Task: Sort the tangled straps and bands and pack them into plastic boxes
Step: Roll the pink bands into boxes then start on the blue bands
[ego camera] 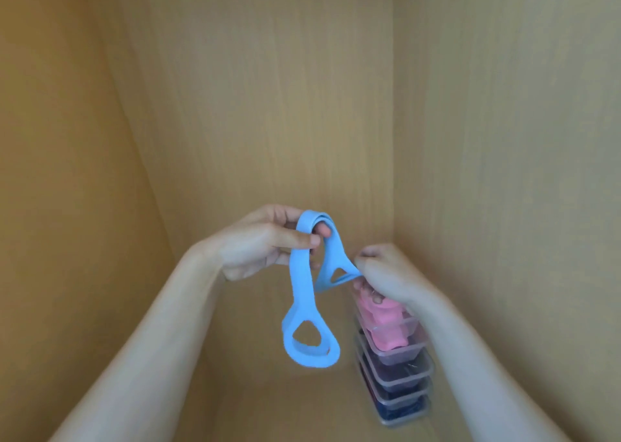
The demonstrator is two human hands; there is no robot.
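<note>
A light blue rubber strap (300, 283) with a loop handle at each end hangs in the air at the centre. My left hand (258, 243) holds its folded middle, the strap draped over a finger and pinched by the thumb. My right hand (386, 270) pinches the upper loop end, pulling it to the right. The other loop end (311, 344) dangles free below. A stack of clear plastic boxes (398, 367) stands on the wooden floor to the right; the top box holds a pink band (383, 320), and lower boxes hold darker bands.
Light wooden panels close in the space: a left wall (67, 173), a back wall (252, 105) and a right wall (504, 139). The box stack stands close to the right wall. Wooden floor (268, 401) shows below the dangling loop.
</note>
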